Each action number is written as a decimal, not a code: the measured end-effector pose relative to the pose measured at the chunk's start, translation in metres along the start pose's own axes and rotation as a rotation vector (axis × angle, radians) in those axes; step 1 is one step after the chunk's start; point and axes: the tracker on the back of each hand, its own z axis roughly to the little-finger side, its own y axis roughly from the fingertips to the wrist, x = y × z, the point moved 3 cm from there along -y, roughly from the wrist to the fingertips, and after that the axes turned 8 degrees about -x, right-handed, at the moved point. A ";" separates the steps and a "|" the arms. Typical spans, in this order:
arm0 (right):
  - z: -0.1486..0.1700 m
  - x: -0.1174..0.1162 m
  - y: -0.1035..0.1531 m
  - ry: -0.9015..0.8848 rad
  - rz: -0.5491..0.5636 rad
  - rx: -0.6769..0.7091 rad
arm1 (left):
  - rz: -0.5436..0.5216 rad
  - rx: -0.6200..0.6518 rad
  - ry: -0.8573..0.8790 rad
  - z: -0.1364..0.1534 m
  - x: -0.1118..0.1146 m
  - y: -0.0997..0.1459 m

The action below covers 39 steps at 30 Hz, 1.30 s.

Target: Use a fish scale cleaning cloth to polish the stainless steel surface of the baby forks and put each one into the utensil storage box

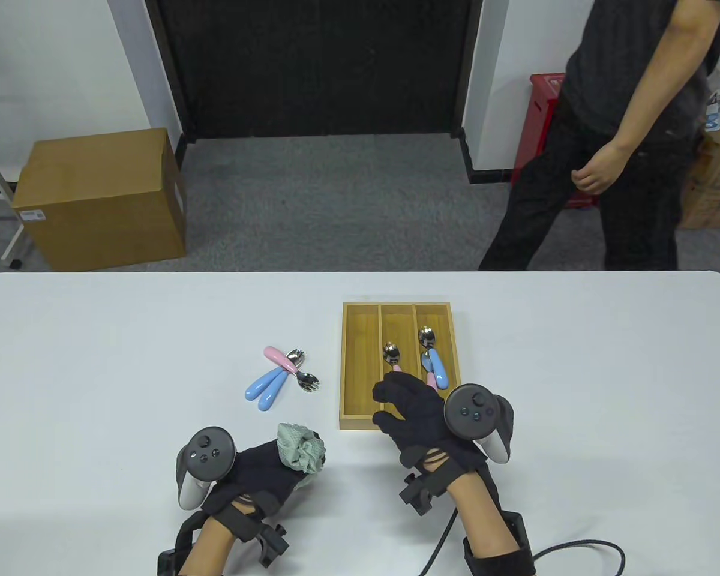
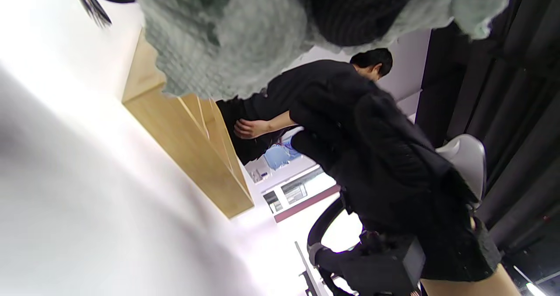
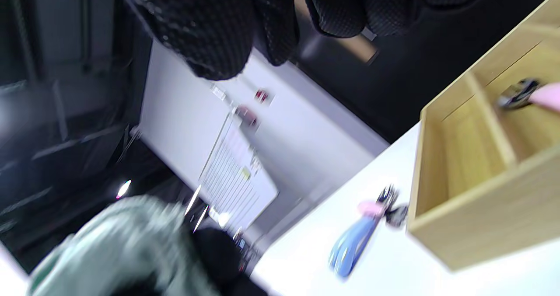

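We've got three baby forks [image 1: 283,377], pink and blue handles, piled on the bench left of the wooden storage box [image 1: 360,366]. One pink-handled fork [image 1: 391,355] lies in its middle slot, more in the right slot [image 1: 433,360]. The greenish cloth [image 1: 300,448] is bunched up.

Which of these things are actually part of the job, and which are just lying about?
Part of the job:
forks on the table
forks in the box
wooden box
cloth, held by the left hand

Lying about:
cardboard box
red bin
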 end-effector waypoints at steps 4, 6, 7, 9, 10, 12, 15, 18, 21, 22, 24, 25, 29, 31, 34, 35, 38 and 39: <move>-0.014 -0.018 0.003 -0.026 -0.135 0.076 | -0.018 -0.030 -0.014 0.001 0.006 0.001; -0.019 -0.029 0.005 -0.023 -0.168 0.112 | -0.020 -0.049 -0.027 0.003 0.009 0.001; -0.020 -0.031 0.005 -0.016 -0.176 0.118 | -0.026 -0.053 -0.032 0.003 0.009 0.001; -0.022 -0.042 0.005 0.019 -0.214 0.123 | -0.030 -0.056 -0.052 0.003 0.011 0.000; -0.022 -0.048 0.005 0.033 -0.226 0.130 | -0.039 -0.061 -0.071 0.002 0.013 0.000; -0.021 -0.059 0.005 0.038 -0.249 0.134 | -0.036 -0.058 -0.098 0.000 0.016 0.000; -0.018 -0.072 0.005 0.036 -0.271 0.126 | -0.083 -0.071 -0.176 -0.004 0.019 0.001; -0.019 -0.078 0.007 0.036 -0.240 0.123 | -0.113 -0.067 -0.300 -0.011 0.024 0.002; -0.020 -0.080 0.007 0.025 -0.176 0.097 | -0.142 -0.055 -0.494 -0.024 0.029 0.004; -0.019 -0.079 0.006 0.021 -0.171 0.092 | -0.142 -0.060 -0.551 -0.028 0.030 0.004; -0.013 -0.072 0.005 -0.023 -0.123 0.081 | -0.145 -0.061 -0.570 -0.031 0.029 0.005; -0.010 -0.069 0.005 -0.044 -0.098 0.076 | -0.153 -0.062 -0.562 -0.031 0.027 0.005; 0.007 -0.043 0.011 -0.162 0.076 0.049 | -0.209 -0.111 -0.566 -0.023 0.004 0.008; 0.013 -0.033 0.013 -0.206 0.139 0.044 | -0.259 -0.156 -0.591 -0.015 -0.012 0.010; 0.020 -0.019 0.014 -0.241 0.197 0.049 | -0.332 -0.253 -0.596 0.001 -0.035 0.012; 0.024 -0.016 0.014 -0.257 0.201 0.046 | -0.342 -0.299 -0.589 0.007 -0.042 0.012; 0.035 -0.013 0.012 -0.314 0.213 0.015 | -0.361 -0.400 -0.607 0.018 -0.058 0.006; 0.038 -0.013 0.011 -0.327 0.214 0.008 | -0.365 -0.434 -0.625 0.019 -0.063 0.004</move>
